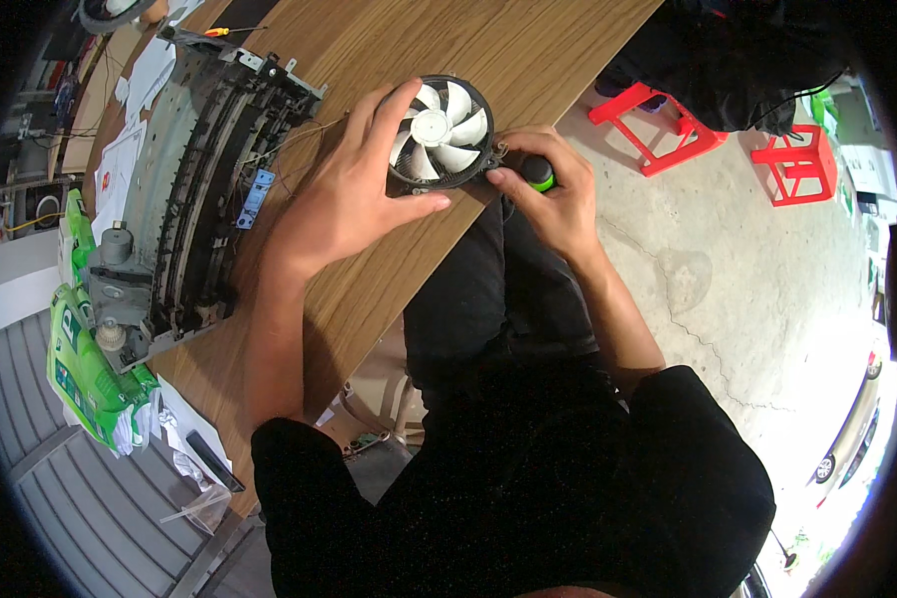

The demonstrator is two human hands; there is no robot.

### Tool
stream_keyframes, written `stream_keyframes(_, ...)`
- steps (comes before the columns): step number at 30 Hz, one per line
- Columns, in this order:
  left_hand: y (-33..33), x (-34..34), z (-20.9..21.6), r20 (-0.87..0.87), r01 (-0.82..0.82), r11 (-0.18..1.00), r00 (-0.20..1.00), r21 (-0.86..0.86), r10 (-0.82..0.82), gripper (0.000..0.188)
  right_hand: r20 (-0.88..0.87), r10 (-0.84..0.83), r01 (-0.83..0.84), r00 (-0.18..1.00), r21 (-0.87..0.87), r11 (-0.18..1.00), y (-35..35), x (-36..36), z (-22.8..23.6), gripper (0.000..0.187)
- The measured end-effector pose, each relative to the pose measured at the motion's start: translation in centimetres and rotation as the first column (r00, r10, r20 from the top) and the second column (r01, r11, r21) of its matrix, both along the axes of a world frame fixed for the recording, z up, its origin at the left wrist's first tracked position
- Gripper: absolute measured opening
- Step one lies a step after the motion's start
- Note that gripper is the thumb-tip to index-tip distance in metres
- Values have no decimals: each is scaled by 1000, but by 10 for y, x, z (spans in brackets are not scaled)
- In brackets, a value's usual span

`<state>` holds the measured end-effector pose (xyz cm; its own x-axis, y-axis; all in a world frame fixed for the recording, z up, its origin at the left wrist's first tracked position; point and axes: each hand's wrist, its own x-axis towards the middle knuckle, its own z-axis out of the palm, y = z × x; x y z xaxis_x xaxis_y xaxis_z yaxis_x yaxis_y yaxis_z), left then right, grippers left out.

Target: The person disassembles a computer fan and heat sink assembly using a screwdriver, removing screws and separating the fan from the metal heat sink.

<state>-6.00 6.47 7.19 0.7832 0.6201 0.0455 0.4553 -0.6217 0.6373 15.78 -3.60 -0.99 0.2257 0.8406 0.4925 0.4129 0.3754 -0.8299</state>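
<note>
A round cooling fan (pixel 431 128) with white blades and a black frame stands tilted over the wooden table's edge. My left hand (pixel 354 194) grips its left side, with fingers over the far rim and the thumb along the near one. At the fan's right corner, my right hand (pixel 558 189) is closed around a screwdriver with a thick black and green handle (pixel 539 172). The right thumb and index finger come close to the frame there, and the screwdriver's tip is hidden. Thin wires run from behind my left hand toward the machine part beside it.
On the wooden table (pixel 528 45) left of my arm lies a long grey and black machine frame (pixel 189 189). Beyond it is a small yellow-handled screwdriver (pixel 219 32). Green paper packs (pixel 85 359) stand at the left edge. Two red stools (pixel 658 130) are on the concrete floor.
</note>
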Motion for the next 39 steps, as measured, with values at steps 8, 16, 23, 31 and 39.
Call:
stream_keyframes(8, 0, 2, -1, 0, -8, 999, 1000, -37, 8, 104, -13, 66, -66, 998, -6, 998, 0, 4, -1, 30)
stream_keyframes(16, 4, 4, -6, -12, 15, 1000, 1000, 21, -15, 112, 27, 76, -76, 997, -8, 997, 0, 6, -2, 33)
stream_keyframes(23, -5, -15, -56, 251, -94, 992, 965, 79, 71, 108, 24, 125, -125, 992, 6, 992, 1, 3, -9, 34)
stream_keyframes(31, -7, -13, -49, 260, -83, 996, 963, 36, 70, 111, -21, 99, -98, 995, 43, 994, 1, 5, -15, 33)
stream_keyframes(39, -7, -9, -48, 256, -103, 994, 963, 38, 90, 115, -68, 163, -161, 984, 37, 986, 0, 11, -18, 34)
